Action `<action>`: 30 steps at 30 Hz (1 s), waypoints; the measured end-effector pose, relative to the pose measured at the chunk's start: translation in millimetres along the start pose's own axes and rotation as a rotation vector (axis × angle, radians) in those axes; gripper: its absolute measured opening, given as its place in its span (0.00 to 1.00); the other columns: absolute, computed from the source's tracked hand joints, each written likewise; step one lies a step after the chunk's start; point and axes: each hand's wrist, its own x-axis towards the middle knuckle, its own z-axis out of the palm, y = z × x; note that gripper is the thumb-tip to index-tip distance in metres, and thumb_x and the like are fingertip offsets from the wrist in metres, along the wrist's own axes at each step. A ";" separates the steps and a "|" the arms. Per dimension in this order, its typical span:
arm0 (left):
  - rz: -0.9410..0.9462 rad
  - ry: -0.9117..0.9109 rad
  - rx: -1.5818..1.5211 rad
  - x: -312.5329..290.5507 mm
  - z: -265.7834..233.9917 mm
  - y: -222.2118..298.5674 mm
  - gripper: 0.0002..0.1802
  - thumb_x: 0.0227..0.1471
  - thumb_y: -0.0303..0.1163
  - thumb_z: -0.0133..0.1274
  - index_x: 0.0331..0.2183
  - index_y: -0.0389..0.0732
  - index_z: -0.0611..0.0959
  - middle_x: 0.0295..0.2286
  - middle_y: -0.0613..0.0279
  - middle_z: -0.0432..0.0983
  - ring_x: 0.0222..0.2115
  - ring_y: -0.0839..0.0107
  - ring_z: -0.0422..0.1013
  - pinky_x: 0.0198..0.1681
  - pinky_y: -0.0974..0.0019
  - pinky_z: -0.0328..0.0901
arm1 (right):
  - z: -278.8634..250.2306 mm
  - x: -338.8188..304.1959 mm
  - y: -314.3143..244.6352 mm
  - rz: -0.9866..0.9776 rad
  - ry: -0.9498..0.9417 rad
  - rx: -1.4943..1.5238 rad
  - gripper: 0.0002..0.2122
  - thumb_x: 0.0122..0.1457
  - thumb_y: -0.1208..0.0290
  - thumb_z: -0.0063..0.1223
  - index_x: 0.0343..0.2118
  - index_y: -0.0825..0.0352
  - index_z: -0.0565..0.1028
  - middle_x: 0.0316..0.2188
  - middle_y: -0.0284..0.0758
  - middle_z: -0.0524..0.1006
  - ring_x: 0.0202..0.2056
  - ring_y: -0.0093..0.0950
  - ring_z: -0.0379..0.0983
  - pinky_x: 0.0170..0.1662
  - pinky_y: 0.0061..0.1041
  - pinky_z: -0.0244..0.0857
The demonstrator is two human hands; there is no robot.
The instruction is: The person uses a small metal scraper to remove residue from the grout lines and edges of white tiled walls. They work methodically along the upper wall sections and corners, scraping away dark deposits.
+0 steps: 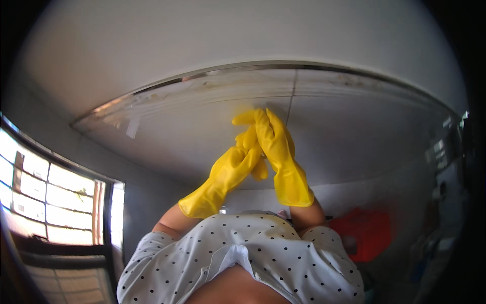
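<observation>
Both of my hands wear bright yellow rubber gloves with wide cuffs, and they meet at mid-view. My left hand (pixel 230 166) reaches in from the lower left, its fingers pressed in among those of my right hand. From the lower right comes my right hand (pixel 276 141), its back partly facing me and its fingers bent over the left ones. One yellow finger sticks out toward the left above the clasp. Glove fingers overlap, so part of the grip is hidden. No other object shows between the hands.
Behind the hands spreads a wide pale panelled surface (pixel 202 129) with a dark seam (pixel 290 104) and a shiny strip (pixel 253 65) along its far edge. A barred window (pixel 55 187) glows at left. Something red (pixel 364 233) is at lower right, near blurred dim items (pixel 443 195).
</observation>
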 end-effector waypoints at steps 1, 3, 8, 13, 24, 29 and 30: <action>-0.097 0.011 -0.013 -9.3 -1.7 7.0 0.19 0.69 0.44 0.47 0.44 0.38 0.80 0.23 0.63 0.78 0.23 0.74 0.72 0.30 0.70 0.67 | 7.0 -0.9 7.5 -0.040 0.063 0.000 0.26 0.75 0.50 0.34 0.42 0.67 0.80 0.20 0.31 0.77 0.24 0.23 0.75 0.28 0.20 0.68; -0.304 0.073 -0.159 -31.6 -8.7 -0.3 0.20 0.68 0.43 0.48 0.47 0.36 0.82 0.26 0.61 0.80 0.26 0.74 0.74 0.36 0.70 0.68 | 6.0 4.8 26.7 -0.052 0.069 -0.023 0.26 0.73 0.47 0.36 0.41 0.68 0.80 0.17 0.30 0.75 0.22 0.22 0.74 0.22 0.19 0.60; -0.362 0.337 -0.314 -97.2 -30.3 -37.9 0.21 0.69 0.42 0.47 0.46 0.33 0.81 0.25 0.60 0.80 0.26 0.73 0.75 0.37 0.69 0.69 | 33.1 28.6 39.9 -0.277 0.068 0.085 0.28 0.73 0.46 0.36 0.41 0.70 0.78 0.12 0.28 0.66 0.15 0.21 0.65 0.17 0.18 0.53; -0.289 0.549 -0.459 -151.4 -54.8 -85.9 0.20 0.69 0.41 0.47 0.44 0.32 0.81 0.25 0.58 0.82 0.24 0.71 0.76 0.35 0.68 0.71 | 69.3 38.9 55.4 -0.213 0.038 0.141 0.27 0.74 0.48 0.33 0.41 0.68 0.78 0.15 0.31 0.72 0.20 0.23 0.71 0.26 0.20 0.64; -0.308 0.705 -0.448 -196.6 -97.1 -106.2 0.19 0.69 0.41 0.49 0.44 0.33 0.82 0.25 0.57 0.83 0.26 0.71 0.76 0.37 0.68 0.70 | 123.6 46.9 54.9 -0.148 0.115 -0.016 0.30 0.73 0.44 0.35 0.40 0.71 0.79 0.09 0.25 0.61 0.11 0.18 0.57 0.17 0.19 0.53; -0.322 0.674 -0.488 -202.7 -106.6 -114.5 0.19 0.68 0.41 0.49 0.44 0.33 0.82 0.25 0.57 0.83 0.26 0.71 0.76 0.37 0.68 0.70 | 112.5 44.5 49.8 -0.136 -0.006 -0.005 0.29 0.74 0.47 0.35 0.39 0.71 0.79 0.09 0.25 0.60 0.11 0.18 0.55 0.19 0.20 0.58; -0.320 0.669 -0.506 -203.9 -107.6 -116.1 0.19 0.68 0.41 0.49 0.44 0.33 0.82 0.25 0.57 0.83 0.25 0.71 0.76 0.37 0.68 0.70 | 109.3 42.5 48.6 -0.120 -0.012 -0.022 0.28 0.74 0.48 0.34 0.38 0.70 0.79 0.09 0.25 0.61 0.11 0.18 0.56 0.21 0.20 0.61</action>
